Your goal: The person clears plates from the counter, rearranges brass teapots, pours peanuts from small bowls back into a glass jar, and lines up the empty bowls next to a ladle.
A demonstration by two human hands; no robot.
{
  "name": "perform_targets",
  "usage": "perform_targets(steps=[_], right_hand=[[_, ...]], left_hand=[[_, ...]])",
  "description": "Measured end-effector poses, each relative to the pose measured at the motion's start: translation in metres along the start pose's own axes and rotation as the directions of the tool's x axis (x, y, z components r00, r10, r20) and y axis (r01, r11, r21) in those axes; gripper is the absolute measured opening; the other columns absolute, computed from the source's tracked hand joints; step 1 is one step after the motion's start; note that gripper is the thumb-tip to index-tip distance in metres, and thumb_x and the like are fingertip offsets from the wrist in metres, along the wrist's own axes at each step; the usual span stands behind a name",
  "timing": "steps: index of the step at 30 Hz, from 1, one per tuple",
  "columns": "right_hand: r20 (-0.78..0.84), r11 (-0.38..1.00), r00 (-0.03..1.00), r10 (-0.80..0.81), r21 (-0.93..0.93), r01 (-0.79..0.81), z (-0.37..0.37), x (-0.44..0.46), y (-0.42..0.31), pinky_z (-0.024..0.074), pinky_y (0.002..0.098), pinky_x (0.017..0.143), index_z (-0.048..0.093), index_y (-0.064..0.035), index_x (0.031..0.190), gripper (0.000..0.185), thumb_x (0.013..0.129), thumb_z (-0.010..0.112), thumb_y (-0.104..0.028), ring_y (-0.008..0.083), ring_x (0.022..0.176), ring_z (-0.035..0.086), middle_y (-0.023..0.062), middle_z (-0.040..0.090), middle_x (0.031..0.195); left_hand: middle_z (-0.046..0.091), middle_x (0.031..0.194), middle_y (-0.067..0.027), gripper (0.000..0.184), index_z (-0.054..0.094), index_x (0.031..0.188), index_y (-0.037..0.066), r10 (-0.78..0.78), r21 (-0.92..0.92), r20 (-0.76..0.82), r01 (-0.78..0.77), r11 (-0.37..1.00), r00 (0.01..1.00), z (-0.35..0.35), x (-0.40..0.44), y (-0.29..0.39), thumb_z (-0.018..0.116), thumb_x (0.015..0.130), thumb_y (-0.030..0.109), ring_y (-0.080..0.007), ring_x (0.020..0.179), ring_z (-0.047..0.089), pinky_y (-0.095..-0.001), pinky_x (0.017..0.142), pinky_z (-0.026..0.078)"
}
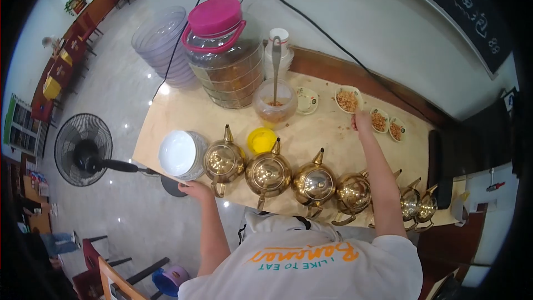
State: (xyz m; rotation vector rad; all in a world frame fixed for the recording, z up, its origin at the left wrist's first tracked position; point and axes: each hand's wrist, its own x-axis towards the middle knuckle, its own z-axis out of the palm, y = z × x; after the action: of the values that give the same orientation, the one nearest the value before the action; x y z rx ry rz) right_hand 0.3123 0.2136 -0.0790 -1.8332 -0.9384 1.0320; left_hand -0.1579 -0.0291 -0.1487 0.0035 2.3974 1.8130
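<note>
My right hand (361, 121) reaches across the table with its fingers curled at the near rim of a small white dish (338, 90) filled with peanuts. Two more small peanut dishes, one (379, 120) and another (396, 129), sit just right of it. My left hand (195, 190) is at the table's front edge, fingers extended, just below a stack of white bowls (179, 153); whether it touches the stack is unclear. Left of the peanut dishes is a small dish (306, 100) holding little. A glass jar (275, 105) contains peanuts and an upright spoon (276, 58).
Several brass teapots (268, 175) line the front edge, my right forearm passing over them. A yellow dish (261, 140) stands behind. Further back are a large pink-lidded jar (223, 64), stacked clear basins (158, 39) and white cups (278, 50). A fan (83, 150) stands left.
</note>
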Motion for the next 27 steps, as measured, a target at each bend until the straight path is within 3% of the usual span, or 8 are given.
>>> perform_targets(steps=[3,5,8,12,18,21,27], right_hand=[[0.169,0.975,0.966,-0.198,-0.065,0.211,0.013,-0.041,-0.052,0.0299,0.0245,0.033,0.046,-0.0054,0.065,0.030,0.086,0.044,-0.026,0.0104,0.035,0.039,0.0020,0.043,0.046],[0.255,0.963,0.933,-0.253,-0.022,0.268,0.024,-0.063,-0.078,0.0298,0.0255,0.033,0.048,-0.0029,0.064,0.029,0.085,0.046,-0.023,0.0106,0.034,0.039,0.0031,0.044,0.045],[0.355,0.953,0.889,-0.289,0.020,0.302,0.044,-0.095,-0.109,0.0301,0.0254,0.032,0.049,-0.0017,0.064,0.029,0.084,0.047,-0.022,0.0102,0.033,0.039,0.0032,0.044,0.044],[0.478,0.938,0.821,-0.313,0.023,0.345,0.068,-0.114,-0.132,0.0305,0.0239,0.033,0.050,-0.0020,0.063,0.030,0.084,0.047,-0.022,0.0095,0.033,0.038,0.0029,0.044,0.045],[0.430,0.849,0.786,-0.445,-0.076,0.522,0.101,-0.101,-0.132,0.0383,0.0319,0.044,0.054,0.0037,0.067,0.028,0.079,0.051,-0.021,0.0160,0.042,0.048,0.0084,0.047,0.047],[0.399,0.713,0.729,-0.557,-0.220,0.666,0.106,-0.102,-0.137,0.0410,0.0359,0.052,0.056,0.0030,0.073,0.027,0.076,0.052,-0.023,0.0235,0.050,0.052,0.0137,0.050,0.053],[0.420,0.628,0.732,-0.537,-0.381,0.679,0.111,-0.123,-0.158,0.0425,0.0386,0.055,0.059,-0.0020,0.078,0.028,0.077,0.050,-0.028,0.0319,0.058,0.055,0.0171,0.056,0.063]], left_hand=[[0.036,0.120,-0.0247,0.042,0.024,0.125,-0.004,0.040,0.008,-0.026,-0.040,0.999,0.999,0.002,0.003,-0.006,0.034,0.092,0.019,-0.0328,0.105,0.044,-0.0397,0.088,0.037],[0.038,0.119,-0.0246,0.041,0.025,0.125,-0.004,0.095,0.037,-0.051,-0.093,0.995,0.994,0.005,0.014,-0.025,0.035,0.091,0.018,-0.0331,0.104,0.045,-0.0403,0.087,0.037],[0.040,0.118,-0.0241,0.042,0.026,0.124,-0.004,0.045,0.108,-0.055,-0.039,0.993,0.997,0.003,0.007,-0.012,0.036,0.091,0.020,-0.0330,0.103,0.045,-0.0400,0.085,0.037],[0.040,0.117,-0.0234,0.041,0.026,0.123,-0.003,0.020,0.053,-0.043,-0.018,0.998,0.999,0.002,0.004,-0.007,0.035,0.091,0.020,-0.0329,0.102,0.046,-0.0399,0.085,0.037],[0.041,0.116,-0.0239,0.037,0.028,0.121,-0.003,0.109,0.066,-0.074,-0.104,0.992,0.991,0.005,0.007,-0.016,0.035,0.092,0.017,-0.0329,0.100,0.046,-0.0406,0.084,0.038],[0.041,0.115,-0.0242,0.036,0.029,0.121,-0.004,0.085,0.046,-0.081,-0.081,0.996,0.993,0.006,0.007,-0.015,0.035,0.092,0.017,-0.0329,0.100,0.047,-0.0405,0.083,0.038],[0.039,0.117,-0.0240,0.038,0.027,0.123,-0.004,0.064,0.010,-0.059,-0.063,0.998,0.996,0.004,0.009,-0.017,0.035,0.092,0.018,-0.0319,0.100,0.047,-0.0402,0.083,0.039]])
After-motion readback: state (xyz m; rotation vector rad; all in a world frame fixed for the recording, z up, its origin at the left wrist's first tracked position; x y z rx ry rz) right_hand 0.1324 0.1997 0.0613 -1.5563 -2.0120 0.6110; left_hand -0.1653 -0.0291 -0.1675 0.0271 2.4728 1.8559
